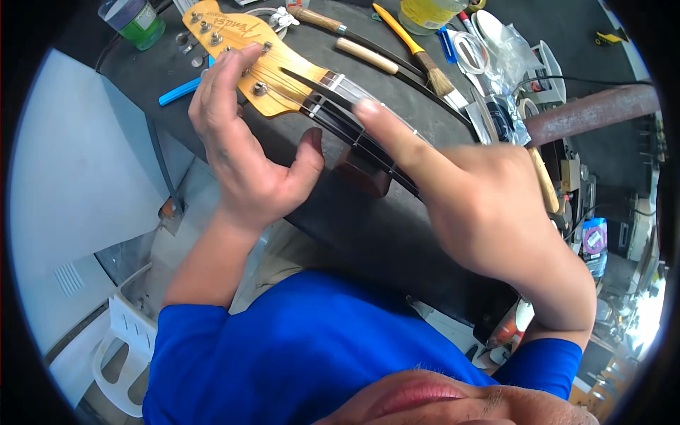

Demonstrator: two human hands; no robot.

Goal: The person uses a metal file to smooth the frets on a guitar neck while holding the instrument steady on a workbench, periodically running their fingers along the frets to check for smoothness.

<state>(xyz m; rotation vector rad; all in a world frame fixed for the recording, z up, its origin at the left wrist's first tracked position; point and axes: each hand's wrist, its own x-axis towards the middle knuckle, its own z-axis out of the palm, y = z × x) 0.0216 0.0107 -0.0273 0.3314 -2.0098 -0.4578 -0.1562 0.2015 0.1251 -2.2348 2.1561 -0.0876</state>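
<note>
Left hand (244, 152) half open, thumb spread away, fingertips up at the headstock (276, 60), which lies just beyond it on the tabletop (319, 48). Guitar neck (352, 127) slants from there down under the right hand (489, 202), dark block (363, 173) beneath. Right index finger stretches along thin dark tool (319, 86) above the strings near the nut; other fingers hidden, can't tell how closed.
</note>
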